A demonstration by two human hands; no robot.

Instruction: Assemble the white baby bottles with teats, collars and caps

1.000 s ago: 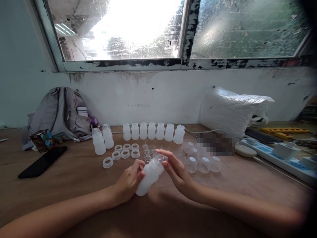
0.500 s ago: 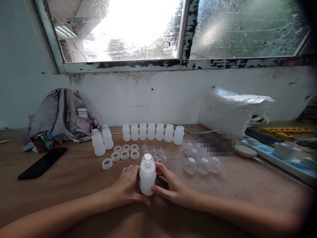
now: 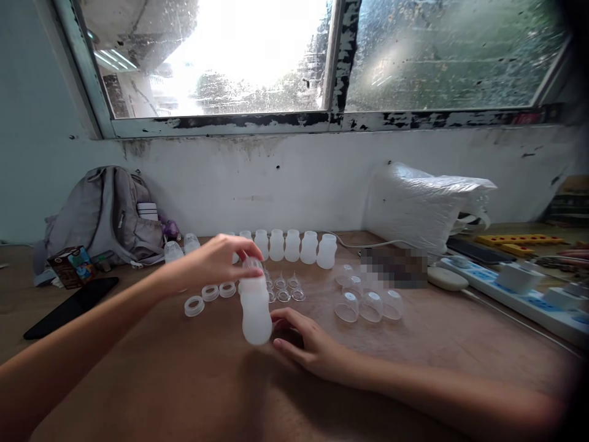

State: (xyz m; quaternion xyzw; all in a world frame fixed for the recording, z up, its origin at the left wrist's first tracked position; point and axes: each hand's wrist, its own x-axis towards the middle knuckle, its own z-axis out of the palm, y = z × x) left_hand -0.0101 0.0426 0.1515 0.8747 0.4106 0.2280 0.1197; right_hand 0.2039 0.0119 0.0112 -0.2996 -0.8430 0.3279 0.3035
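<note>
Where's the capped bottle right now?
In the head view, the capped bottle is near the middle, its top held by the left hand, just left of the right hand and nearer the camera than the loose rings.

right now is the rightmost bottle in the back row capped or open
Open: the bottle shows a bare neck with no clear cap over it.

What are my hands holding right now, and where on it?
Your left hand holds a capped milky bottle by the clear cap at its top. Your right hand is beside its base, apparently not gripping it.
</note>
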